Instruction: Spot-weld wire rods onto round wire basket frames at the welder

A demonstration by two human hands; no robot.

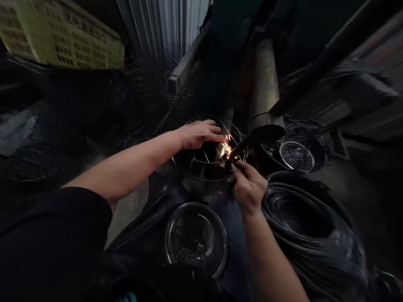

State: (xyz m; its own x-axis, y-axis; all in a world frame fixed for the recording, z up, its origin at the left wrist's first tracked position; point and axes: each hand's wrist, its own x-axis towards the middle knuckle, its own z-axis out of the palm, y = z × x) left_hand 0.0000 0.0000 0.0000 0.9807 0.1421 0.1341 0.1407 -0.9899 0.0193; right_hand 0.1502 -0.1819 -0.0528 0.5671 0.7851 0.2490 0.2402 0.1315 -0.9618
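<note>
Sparks (pixel 227 147) are flying at the right edge of the round wire rack (pixel 208 162), sitting between both hands! The left hand (pixel 200 134) is spreading over its rim, the right hand (pixel 249 184) bunching nearby; whether either grip is holding anything, I can't tell. A cylinder (pixel 266 84) and wire coil (pixel 315 251) are crowding the right side.

Lap (pixel 233 235): carries metal bowl (pixel 211 228); small thin pieces (pixel 185 242) lie inside. Floor (pixel 130 214): grey, dim; wire coil (pixel 277 209) at right, footing unclear.
</note>
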